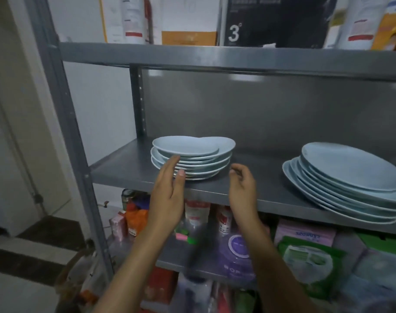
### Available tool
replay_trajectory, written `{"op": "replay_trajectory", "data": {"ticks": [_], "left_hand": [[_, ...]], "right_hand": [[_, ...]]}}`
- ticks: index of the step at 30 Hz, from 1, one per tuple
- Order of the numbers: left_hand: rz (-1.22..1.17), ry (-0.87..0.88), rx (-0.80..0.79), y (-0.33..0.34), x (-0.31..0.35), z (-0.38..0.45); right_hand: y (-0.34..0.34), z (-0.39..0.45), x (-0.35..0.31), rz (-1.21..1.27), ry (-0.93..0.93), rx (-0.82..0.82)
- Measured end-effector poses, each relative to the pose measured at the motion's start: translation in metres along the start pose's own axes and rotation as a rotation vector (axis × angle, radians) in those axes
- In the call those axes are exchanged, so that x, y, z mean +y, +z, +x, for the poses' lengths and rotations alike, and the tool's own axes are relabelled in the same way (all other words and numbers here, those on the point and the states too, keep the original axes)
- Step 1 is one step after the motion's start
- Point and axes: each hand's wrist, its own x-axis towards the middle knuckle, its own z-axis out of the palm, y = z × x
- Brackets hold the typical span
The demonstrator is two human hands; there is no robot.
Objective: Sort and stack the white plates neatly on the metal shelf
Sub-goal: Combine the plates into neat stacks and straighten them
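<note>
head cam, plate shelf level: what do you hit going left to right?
Front-left shelf post → left hand, fingers against the small plate stack → right hand, loosely curled, holding nothing → large plate stack.

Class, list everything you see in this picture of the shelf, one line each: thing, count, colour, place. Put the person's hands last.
metal shelf: one, grey, fills the view.
small plate stack: one stack, count of plates unclear, pale white, middle shelf on the left; top plates sit off-centre.
large plate stack: one stack, pale white, middle shelf on the right, fanned out unevenly.
black box: one, marked with a white 3, top shelf.
bottles and packets: many, mixed colours, lower shelves, too blurred to count.
left hand: one, fingers straight, touching the small stack's front-left edge.
right hand: one, fingers loosely curled, holding nothing, just right of the small stack.
</note>
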Motion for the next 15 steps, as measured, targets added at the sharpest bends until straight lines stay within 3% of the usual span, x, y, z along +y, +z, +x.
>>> {"op": "replay_trajectory", "data": {"ticks": [5, 7, 11, 15], "left_hand": [[-0.166, -0.012, 0.015, -0.033, -0.048, 0.047], [-0.285, -0.176, 0.108, -0.041, -0.063, 0.069], [-0.537, -0.552, 0.149, -0.043, -0.09, 0.104], [-0.894, -0.747, 0.101, -0.032, -0.098, 0.121]], "right_hand": [[0.056, 0.017, 0.01, 0.028, 0.126, 0.262], [0.066, 0.03, 0.014, 0.109, 0.235, 0.349], [0.065, 0.054, 0.015, 0.364, 0.462, 0.333], [0.064, 0.06, 0.016, 0.484, 0.529, 0.255]]}}
